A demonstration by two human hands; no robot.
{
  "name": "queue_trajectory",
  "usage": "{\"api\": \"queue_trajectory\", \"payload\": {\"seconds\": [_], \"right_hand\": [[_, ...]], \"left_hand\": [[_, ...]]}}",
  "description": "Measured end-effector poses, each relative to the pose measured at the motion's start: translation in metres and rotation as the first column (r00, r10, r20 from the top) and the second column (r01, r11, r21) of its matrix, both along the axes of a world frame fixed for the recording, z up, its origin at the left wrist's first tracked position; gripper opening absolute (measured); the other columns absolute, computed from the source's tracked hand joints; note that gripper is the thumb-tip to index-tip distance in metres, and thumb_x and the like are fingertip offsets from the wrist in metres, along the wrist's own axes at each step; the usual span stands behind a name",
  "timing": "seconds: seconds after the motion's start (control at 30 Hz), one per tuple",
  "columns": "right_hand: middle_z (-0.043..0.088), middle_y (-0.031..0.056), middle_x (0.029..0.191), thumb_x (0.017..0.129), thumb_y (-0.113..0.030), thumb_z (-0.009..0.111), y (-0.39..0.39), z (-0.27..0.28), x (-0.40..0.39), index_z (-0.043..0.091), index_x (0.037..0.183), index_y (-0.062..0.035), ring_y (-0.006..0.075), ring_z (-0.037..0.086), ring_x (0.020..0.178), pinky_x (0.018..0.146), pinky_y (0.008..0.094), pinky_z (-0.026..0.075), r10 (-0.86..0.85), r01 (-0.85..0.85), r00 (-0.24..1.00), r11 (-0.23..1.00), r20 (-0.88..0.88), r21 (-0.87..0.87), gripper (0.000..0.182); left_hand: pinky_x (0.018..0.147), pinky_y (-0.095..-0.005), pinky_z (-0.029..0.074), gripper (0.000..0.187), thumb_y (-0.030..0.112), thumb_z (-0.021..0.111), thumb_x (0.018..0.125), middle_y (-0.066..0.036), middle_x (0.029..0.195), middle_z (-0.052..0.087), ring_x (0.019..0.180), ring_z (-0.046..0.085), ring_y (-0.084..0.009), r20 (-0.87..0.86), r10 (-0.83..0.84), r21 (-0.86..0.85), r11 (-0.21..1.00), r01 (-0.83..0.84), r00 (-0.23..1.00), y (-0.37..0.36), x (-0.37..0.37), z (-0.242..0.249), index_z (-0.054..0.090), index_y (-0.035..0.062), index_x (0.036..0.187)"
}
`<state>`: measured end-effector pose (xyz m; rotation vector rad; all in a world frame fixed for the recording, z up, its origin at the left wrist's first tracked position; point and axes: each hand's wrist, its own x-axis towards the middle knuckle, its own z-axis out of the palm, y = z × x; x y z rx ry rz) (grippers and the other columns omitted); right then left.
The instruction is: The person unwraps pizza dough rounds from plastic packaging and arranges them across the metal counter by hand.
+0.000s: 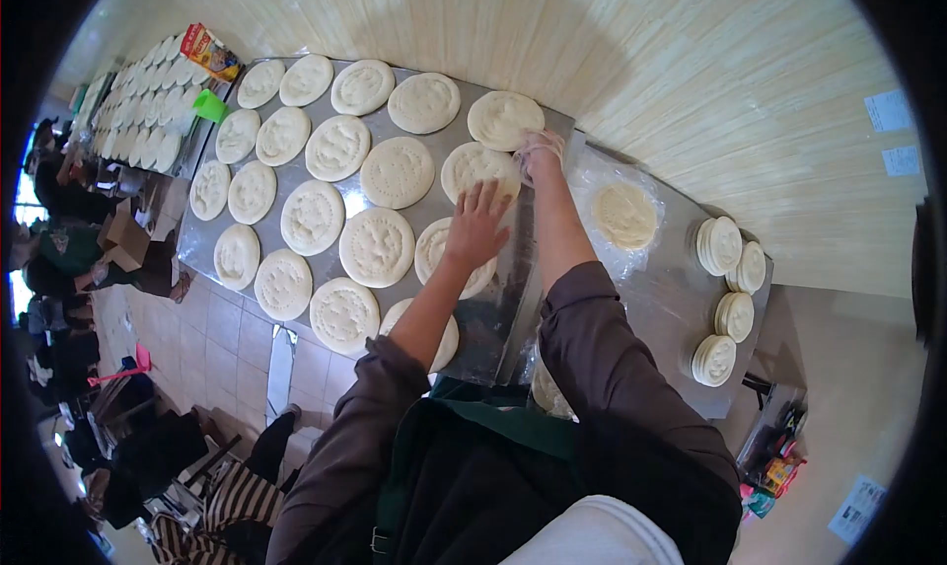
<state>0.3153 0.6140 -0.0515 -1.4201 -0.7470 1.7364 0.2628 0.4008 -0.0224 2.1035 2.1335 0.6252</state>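
My left hand [477, 225], bare and with fingers spread, reaches over a flat dough round [479, 167]. Its fingertips overlap the lower part of that round, and the wrist partly covers another dough round [434, 244]. In a clear plastic glove, my right hand [540, 154] is at the right edge of the top-right dough round [505, 121]. Its fingers are bent and small in view, so I cannot make out whether they grip the edge. Many pale rounds with dimpled or pricked tops lie in rows on the metal table [395, 136].
To the right, a thin dough round [624, 217] lies on plastic film, near several stacks of dough discs [713, 360]. A green container [209, 105] and a red-yellow packet [209, 52] stand at the far left end. A wall borders the table. Other people [74, 229] are at left.
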Motion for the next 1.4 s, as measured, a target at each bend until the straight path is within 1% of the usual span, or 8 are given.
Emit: {"api": "queue_trajectory", "payload": {"seconds": [0.2, 0.43, 0.5, 0.67, 0.8, 1.0, 1.17, 1.4], "right_hand": [[0.065, 0.0092, 0.104, 0.074, -0.012, 0.074, 0.021, -0.051, 0.007, 0.057, 0.119, -0.0022, 0.0218, 0.063, 0.084, 0.071, 0.0354, 0.053, 0.07, -0.105, 0.984, 0.97, 0.163, 0.218, 0.049], [0.068, 0.0211, 0.091, 0.069, -0.033, 0.071, 0.013, -0.049, -0.013, 0.07, 0.093, -0.0042, 0.0348, 0.065, 0.095, 0.085, 0.0404, 0.052, -0.294, -0.349, 0.516, 0.785, 0.804, 0.512, 0.038], [0.068, 0.0187, 0.098, 0.07, -0.036, 0.071, 0.005, -0.014, -0.005, 0.069, 0.099, -0.005, 0.0342, 0.064, 0.096, 0.087, 0.042, 0.051, -0.059, -0.56, 0.271, 0.802, 0.961, 0.207, 0.042], [0.068, 0.0145, 0.1, 0.078, -0.049, 0.067, -0.037, 0.071, 0.103, 0.066, 0.104, -0.005, 0.0301, 0.065, 0.093, 0.084, 0.0386, 0.052, 0.195, -0.752, 0.483, 0.592, 0.854, 0.29, 0.051], [0.069, 0.0133, 0.097, 0.083, -0.041, 0.066, -0.099, 0.102, 0.29, 0.067, 0.108, -0.0043, 0.0227, 0.066, 0.089, 0.081, 0.0345, 0.051, 0.13, -0.526, 0.707, 0.754, 0.695, 0.394, 0.044], [0.071, 0.0127, 0.096, 0.079, -0.036, 0.066, -0.211, 0.052, 0.568, 0.071, 0.098, -0.0048, 0.0231, 0.066, 0.093, 0.084, 0.035, 0.05, -0.094, 0.306, 0.443, 0.951, 0.892, -0.051, 0.037], [0.069, 0.0173, 0.104, 0.078, -0.044, 0.068, -0.239, -0.033, 0.755, 0.067, 0.106, -0.0025, 0.0292, 0.065, 0.097, 0.087, 0.0383, 0.049, -0.334, 0.525, 0.214, 0.832, 0.918, 0.181, 0.05], [0.064, 0.0202, 0.116, 0.076, -0.055, 0.069, -0.18, -0.093, 0.85, 0.064, 0.113, -0.0016, 0.0315, 0.06, 0.11, 0.094, 0.0388, 0.047, 0.207, -0.077, 0.593, 0.977, 0.778, -0.201, 0.065]], "left_hand": [[0.11, -0.0499, 0.025, 0.054, 0.033, 0.068, 0.077, -0.018, 0.135, 0.043, 0.129, 0.036, -0.0352, 0.04, 0.046, -0.066, 0.997, -0.044, 0.998, -0.023, -0.001, 0.003, 0.053, 0.0031, 0.119], [0.112, -0.0529, 0.02, 0.05, 0.036, 0.063, 0.084, -0.017, 0.137, 0.042, 0.131, 0.035, -0.0356, 0.003, 0.029, -0.087, 0.996, -0.029, 1.0, -0.029, -0.005, -0.005, 0.052, 0.0021, 0.119], [0.113, -0.0542, 0.019, 0.048, 0.037, 0.061, 0.087, -0.017, 0.138, 0.041, 0.133, 0.035, -0.0358, -0.036, 0.008, -0.073, 0.997, -0.011, 0.999, -0.03, -0.005, -0.006, 0.052, 0.002, 0.118], [0.112, -0.0564, 0.019, 0.042, 0.032, 0.059, 0.089, -0.019, 0.137, 0.042, 0.135, 0.032, -0.0363, 0.137, -0.02, 0.052, 0.999, 0.013, 0.99, -0.035, 0.025, 0.021, 0.051, 0.0042, 0.12], [0.111, -0.0558, 0.021, 0.039, 0.024, 0.059, 0.09, -0.019, 0.137, 0.041, 0.134, 0.034, -0.0381, 0.577, -0.136, -0.015, 0.984, 0.177, 0.805, -0.067, 0.085, 0.059, 0.051, 0.0036, 0.122], [0.11, -0.0536, 0.023, 0.036, 0.018, 0.06, 0.088, -0.019, 0.138, 0.042, 0.132, 0.036, -0.0384, 0.459, -0.25, -0.037, 0.953, 0.299, 0.853, -0.106, 0.193, 0.111, 0.052, 0.0036, 0.121], [0.109, -0.0503, 0.026, 0.031, 0.012, 0.06, 0.088, -0.017, 0.136, 0.045, 0.131, 0.037, -0.037, 0.406, -0.232, 0.007, 0.968, 0.251, 0.884, -0.093, 0.305, 0.119, 0.053, 0.004, 0.118], [0.102, -0.0423, 0.037, 0.042, 0.025, 0.06, 0.09, -0.022, 0.127, 0.051, 0.121, 0.047, -0.0375, 0.705, -0.211, -0.186, 0.867, 0.463, 0.677, -0.023, 0.521, 0.015, 0.05, -0.0008, 0.122]]}}
